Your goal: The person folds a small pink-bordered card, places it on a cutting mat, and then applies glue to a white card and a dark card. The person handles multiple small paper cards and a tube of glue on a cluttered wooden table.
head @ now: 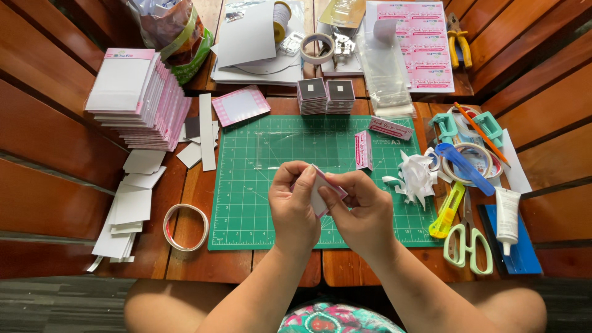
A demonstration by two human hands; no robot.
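The left hand (293, 206) and the right hand (361, 209) meet above the lower middle of the green gridded cutting mat (259, 185). Both grips are closed around a small white card with a pink edge (320, 194): the left fingers curl over its near side, and the right thumb and fingertips pinch its upper corner. The card is held tilted, clear of the mat.

At 1 o'clock from the hands, a small pink-and-white folded box (363, 150) stands upright on the mat, with a flat pink label strip (390, 128) just beyond it. At 3 o'clock lies a pile of crumpled white paper scraps (416, 176). Further right on the wooden slatted bench (185, 265) rest a yellow utility knife (447, 211), mint-green scissors (468, 246) and a white glue tube (507, 219).

At 9 o'clock sits a ring of clear tape (185, 227), with loose white card blanks (126, 216) beyond it. At 10 o'clock rises a tall stack of pink-edged white packets (139, 102). At 12 o'clock, past the mat, stand two stacks of small dark square cards (325, 97).
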